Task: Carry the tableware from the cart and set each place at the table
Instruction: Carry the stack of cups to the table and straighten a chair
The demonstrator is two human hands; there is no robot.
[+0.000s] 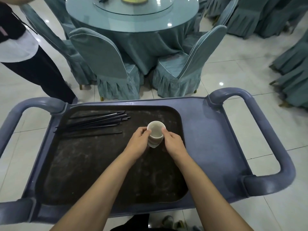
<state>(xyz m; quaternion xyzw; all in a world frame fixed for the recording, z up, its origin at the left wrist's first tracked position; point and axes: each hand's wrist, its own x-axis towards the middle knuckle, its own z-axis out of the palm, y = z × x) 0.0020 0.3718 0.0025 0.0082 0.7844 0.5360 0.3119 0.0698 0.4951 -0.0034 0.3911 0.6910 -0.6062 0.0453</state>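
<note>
While the left grip (139, 139) and right grip (173, 141) curl round it from either side, the stack of white cups (155, 131) stands upright (mouths up, long axis vertical) on the cart's (208, 130) dark tray (100, 164); black chopsticks (96, 122) lie flat to its left, running crosswise.

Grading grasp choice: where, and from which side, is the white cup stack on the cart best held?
Grip the side walls of the cup stack from left and right at once, as the left hand and right hand do: it stands upright, nested and tall, so a two-sided hold probably keeps it together.
</note>
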